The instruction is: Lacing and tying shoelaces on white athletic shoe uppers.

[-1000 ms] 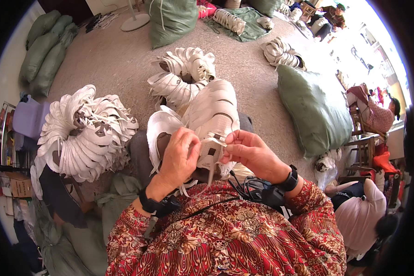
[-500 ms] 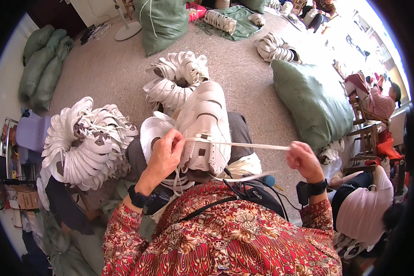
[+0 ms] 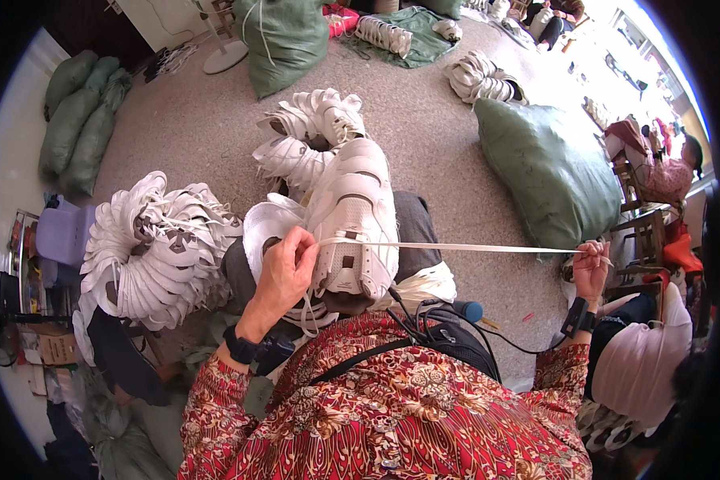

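A stack of white shoe uppers (image 3: pixel 352 188) lies across my lap, toes pointing away. From it a flat white shoelace (image 3: pixel 488 248) runs taut to the right, above the floor. My right hand (image 3: pixel 590 270) is closed on the lace's far part, out to the right, with a short end poking past the fingers. My left hand (image 3: pixel 290 268) pinches the lace at the left edge of the nearest upper; the fingers partly hide the spot. Beside that hand, another white upper (image 3: pixel 264 228) leans on my left thigh. Loose white laces (image 3: pixel 424 290) lie on my right thigh.
Curved bundles of white uppers stand on the floor to the left (image 3: pixel 148 256) and ahead (image 3: pixel 312 132). A full green sack (image 3: pixel 548 176) lies at right; another sack (image 3: pixel 286 48) stands ahead. A black cable (image 3: pixel 504 346) crosses near my right forearm. Seated people work at far right.
My right hand has moved outward to the right, drawing a longer stretch of lace with it. The loose lace end by my waist is gone from there. My left hand stays nearly still.
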